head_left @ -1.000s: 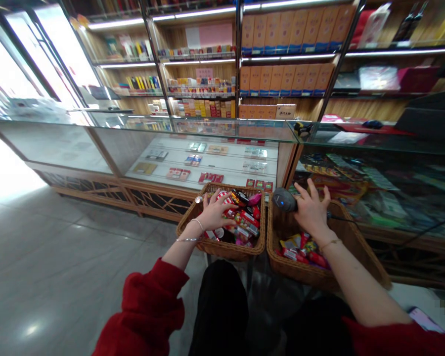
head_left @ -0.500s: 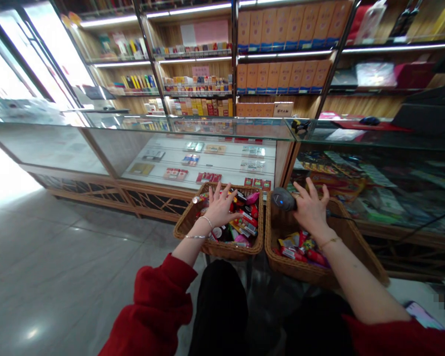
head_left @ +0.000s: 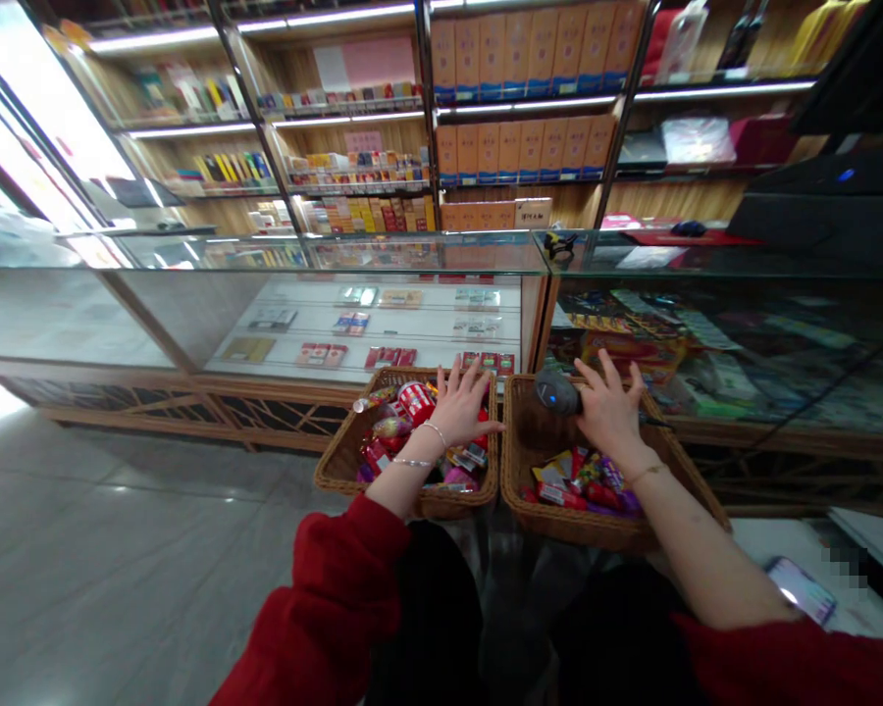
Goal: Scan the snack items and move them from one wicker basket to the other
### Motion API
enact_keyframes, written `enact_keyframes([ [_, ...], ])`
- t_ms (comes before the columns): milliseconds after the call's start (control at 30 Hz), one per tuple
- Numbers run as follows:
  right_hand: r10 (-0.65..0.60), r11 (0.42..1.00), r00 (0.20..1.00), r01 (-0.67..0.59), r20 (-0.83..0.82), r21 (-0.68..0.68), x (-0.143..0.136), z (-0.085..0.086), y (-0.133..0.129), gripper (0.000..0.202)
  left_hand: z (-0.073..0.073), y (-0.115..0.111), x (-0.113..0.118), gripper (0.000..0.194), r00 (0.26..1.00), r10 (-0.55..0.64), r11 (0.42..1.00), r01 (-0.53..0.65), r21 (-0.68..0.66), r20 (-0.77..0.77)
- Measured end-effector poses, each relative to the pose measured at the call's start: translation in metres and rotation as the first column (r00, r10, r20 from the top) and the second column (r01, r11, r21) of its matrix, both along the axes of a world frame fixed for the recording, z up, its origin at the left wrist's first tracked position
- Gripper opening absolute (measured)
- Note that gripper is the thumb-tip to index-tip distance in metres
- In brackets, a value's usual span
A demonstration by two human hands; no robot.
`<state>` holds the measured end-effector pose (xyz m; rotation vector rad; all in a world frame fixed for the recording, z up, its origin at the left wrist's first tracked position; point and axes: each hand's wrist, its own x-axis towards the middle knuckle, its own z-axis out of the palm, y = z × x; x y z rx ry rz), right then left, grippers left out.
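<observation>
My left hand (head_left: 462, 404) is over the right part of the left wicker basket (head_left: 331, 469), fingers spread and thumb out to the right. Nothing shows in its grasp. Beneath and beside it lie mixed packaged snacks, among them a red-and-white striped pack (head_left: 416, 402). My right hand (head_left: 609, 410) is above the right wicker basket (head_left: 511, 490) with a dark grey corded scanner (head_left: 557, 394) under its palm. The scanner's head, with a small blue light, sticks out to the left; several fingers stretch upward. Small colourful packets (head_left: 581, 480) lie in that basket.
Behind the baskets runs a glass display counter (head_left: 345, 253) with small boxes inside. Shelves (head_left: 526, 108) of boxed goods line the wall. A phone (head_left: 801, 590) lies on a white surface at the lower right.
The view has turned slightly right. My left hand has shifted right over its basket, uncovering the striped pack. My right hand and the scanner have moved slightly right together relative to the basket.
</observation>
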<state>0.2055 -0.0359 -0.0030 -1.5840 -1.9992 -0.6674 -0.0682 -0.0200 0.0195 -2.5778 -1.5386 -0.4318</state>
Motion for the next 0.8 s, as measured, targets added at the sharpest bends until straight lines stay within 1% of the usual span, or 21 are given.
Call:
enact_keyframes([
  [233, -0.037, 0.999, 0.999, 0.038, 0.021, -0.017, 0.021, -0.003, 0.0, 0.03, -0.002, 0.011, 0.038, 0.109, 0.997, -0.074, 0.997, 0.074, -0.014, -0.029],
  [400, -0.063, 0.997, 0.997, 0.064, 0.04, -0.036, 0.039, -0.008, -0.001, 0.032, -0.004, 0.014, 0.065, 0.11, 0.991, -0.113, 0.991, 0.108, -0.074, -0.067],
  [600, -0.109, 0.989, 0.992, 0.115, 0.065, -0.097, 0.057, -0.014, -0.003, 0.033, -0.016, 0.018, 0.088, 0.108, 0.982, -0.154, 0.984, 0.143, -0.102, -0.108],
  [800, -0.141, 0.977, 0.982, 0.159, 0.129, -0.144, 0.063, -0.019, -0.01, 0.028, -0.029, 0.015, 0.103, 0.105, 0.963, -0.2, 0.975, 0.176, -0.138, -0.181],
])
